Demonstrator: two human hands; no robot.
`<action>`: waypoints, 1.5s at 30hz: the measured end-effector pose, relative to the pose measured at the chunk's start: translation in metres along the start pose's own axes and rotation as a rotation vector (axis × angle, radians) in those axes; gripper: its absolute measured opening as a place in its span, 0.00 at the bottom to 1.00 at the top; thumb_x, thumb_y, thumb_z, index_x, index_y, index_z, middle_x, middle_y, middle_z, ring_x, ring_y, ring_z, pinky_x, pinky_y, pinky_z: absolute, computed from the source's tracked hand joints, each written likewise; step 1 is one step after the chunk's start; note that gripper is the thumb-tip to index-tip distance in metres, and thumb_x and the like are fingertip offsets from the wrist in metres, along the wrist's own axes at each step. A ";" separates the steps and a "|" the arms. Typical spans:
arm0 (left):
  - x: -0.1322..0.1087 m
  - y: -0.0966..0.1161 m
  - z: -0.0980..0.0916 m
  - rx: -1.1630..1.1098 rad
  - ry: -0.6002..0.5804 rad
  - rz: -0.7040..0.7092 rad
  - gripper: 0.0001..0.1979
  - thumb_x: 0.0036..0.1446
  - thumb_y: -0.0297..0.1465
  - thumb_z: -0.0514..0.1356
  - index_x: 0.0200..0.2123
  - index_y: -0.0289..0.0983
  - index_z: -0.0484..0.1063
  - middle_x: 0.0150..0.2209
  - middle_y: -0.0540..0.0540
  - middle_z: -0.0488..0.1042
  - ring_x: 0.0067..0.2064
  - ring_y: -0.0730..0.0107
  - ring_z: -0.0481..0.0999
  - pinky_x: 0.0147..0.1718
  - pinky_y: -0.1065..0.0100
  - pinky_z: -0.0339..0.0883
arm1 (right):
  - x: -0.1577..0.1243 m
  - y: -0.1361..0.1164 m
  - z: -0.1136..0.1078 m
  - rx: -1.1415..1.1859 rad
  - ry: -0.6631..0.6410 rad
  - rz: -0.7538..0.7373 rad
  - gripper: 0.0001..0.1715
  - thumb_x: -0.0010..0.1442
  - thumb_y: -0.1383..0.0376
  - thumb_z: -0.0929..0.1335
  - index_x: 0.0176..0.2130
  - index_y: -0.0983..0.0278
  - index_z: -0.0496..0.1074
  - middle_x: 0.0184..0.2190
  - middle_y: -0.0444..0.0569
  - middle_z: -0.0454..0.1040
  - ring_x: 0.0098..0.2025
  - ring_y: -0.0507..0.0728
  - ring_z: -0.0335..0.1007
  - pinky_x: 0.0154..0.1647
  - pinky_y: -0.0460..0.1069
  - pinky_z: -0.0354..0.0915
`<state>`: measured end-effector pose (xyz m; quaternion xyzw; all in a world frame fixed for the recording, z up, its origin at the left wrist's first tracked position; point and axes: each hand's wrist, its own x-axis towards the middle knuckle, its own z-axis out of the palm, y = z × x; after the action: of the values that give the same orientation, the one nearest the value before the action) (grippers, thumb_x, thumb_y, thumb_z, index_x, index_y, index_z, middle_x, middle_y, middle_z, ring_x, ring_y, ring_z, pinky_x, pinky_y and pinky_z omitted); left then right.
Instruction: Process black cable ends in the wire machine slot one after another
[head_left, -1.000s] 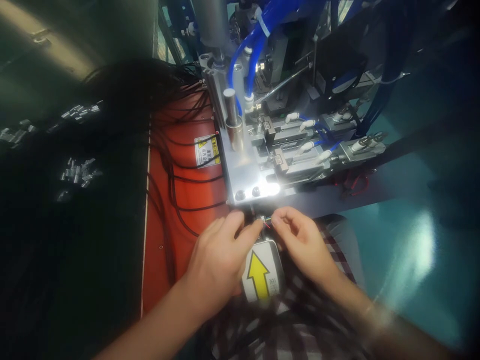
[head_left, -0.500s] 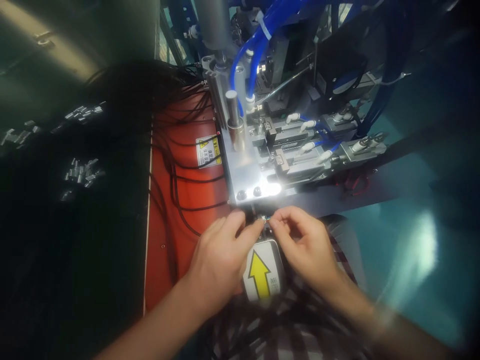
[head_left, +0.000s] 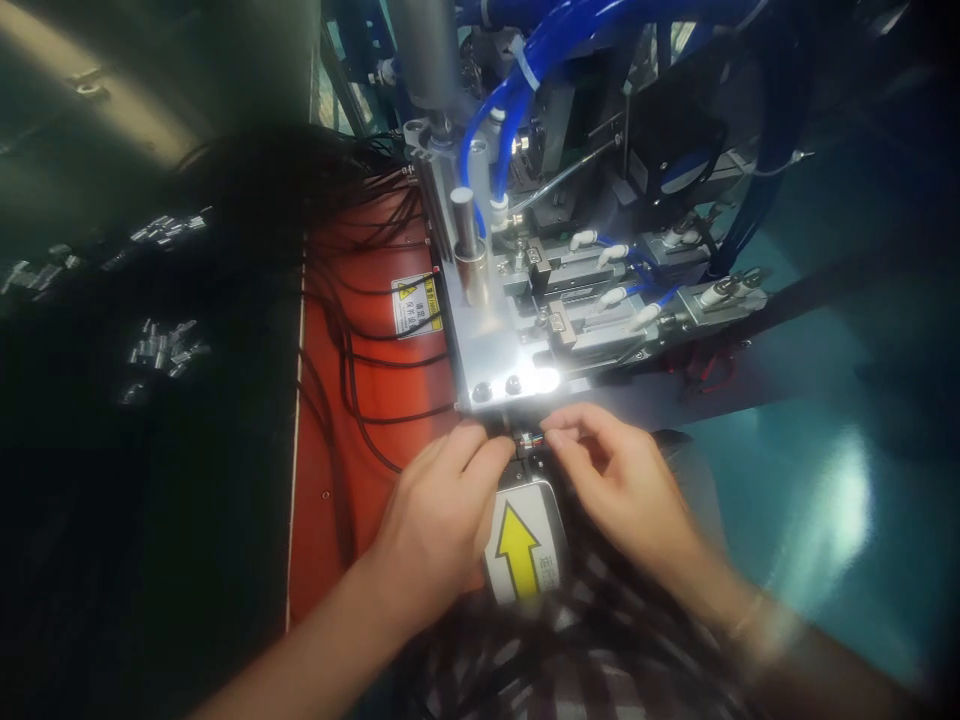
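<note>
My left hand (head_left: 439,510) and my right hand (head_left: 615,480) meet at the front edge of a metal machine plate (head_left: 487,345). Both pinch a tiny metal part with thin wires (head_left: 529,439) between thumb and fingertips. The part is small and partly hidden by my fingers. Just below it lies a white label with a yellow arrow (head_left: 519,545) that points up toward the machine. My left hand rests partly over that label's left side.
An orange-red panel (head_left: 367,400) with black cables and a warning sticker (head_left: 417,304) lies left of the plate. Blue air hoses (head_left: 525,60) and pneumatic fittings rise behind. Small silver parts (head_left: 161,345) lie in the dark at left. Teal floor shows at right.
Both hands have shifted slightly up toward the plate's edge, still pinching the small part. The view has tilted a little.
</note>
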<state>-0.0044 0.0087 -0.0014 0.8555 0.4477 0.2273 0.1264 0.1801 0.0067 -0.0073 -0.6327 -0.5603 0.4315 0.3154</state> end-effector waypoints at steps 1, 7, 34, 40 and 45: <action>0.000 0.000 0.000 0.002 0.004 0.002 0.12 0.60 0.21 0.51 0.42 0.32 0.73 0.31 0.45 0.68 0.32 0.69 0.70 0.29 0.71 0.67 | 0.001 -0.002 0.000 -0.044 0.017 -0.032 0.10 0.63 0.60 0.64 0.38 0.63 0.72 0.26 0.45 0.72 0.25 0.52 0.64 0.28 0.48 0.59; 0.004 0.002 -0.001 0.009 0.018 0.013 0.11 0.61 0.22 0.50 0.37 0.32 0.73 0.30 0.45 0.68 0.30 0.69 0.70 0.27 0.70 0.67 | 0.008 -0.013 0.007 -0.117 -0.004 -0.030 0.11 0.59 0.59 0.67 0.30 0.63 0.72 0.15 0.38 0.58 0.19 0.50 0.54 0.22 0.47 0.52; 0.003 0.000 -0.004 0.040 -0.037 0.048 0.16 0.63 0.24 0.49 0.48 0.34 0.73 0.31 0.46 0.67 0.30 0.72 0.68 0.27 0.72 0.67 | 0.016 -0.003 0.007 0.661 -0.258 0.373 0.21 0.51 0.57 0.70 0.19 0.63 0.58 0.16 0.35 0.53 0.19 0.46 0.42 0.19 0.44 0.40; 0.002 -0.001 -0.003 0.131 -0.069 0.083 0.19 0.61 0.23 0.47 0.51 0.35 0.72 0.32 0.46 0.65 0.30 0.69 0.67 0.24 0.71 0.64 | 0.011 0.012 0.004 0.522 -0.157 0.234 0.21 0.61 0.49 0.64 0.29 0.63 0.66 0.19 0.38 0.60 0.19 0.48 0.49 0.20 0.45 0.50; 0.002 -0.002 -0.002 0.135 -0.092 0.065 0.20 0.61 0.23 0.47 0.52 0.36 0.71 0.36 0.43 0.67 0.33 0.67 0.71 0.25 0.70 0.66 | 0.009 0.018 0.013 0.229 -0.122 -0.020 0.18 0.66 0.56 0.61 0.27 0.61 0.61 0.24 0.41 0.61 0.28 0.52 0.58 0.29 0.47 0.57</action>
<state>-0.0060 0.0118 0.0001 0.8856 0.4279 0.1610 0.0816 0.1763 0.0117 -0.0307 -0.5596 -0.5319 0.5271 0.3551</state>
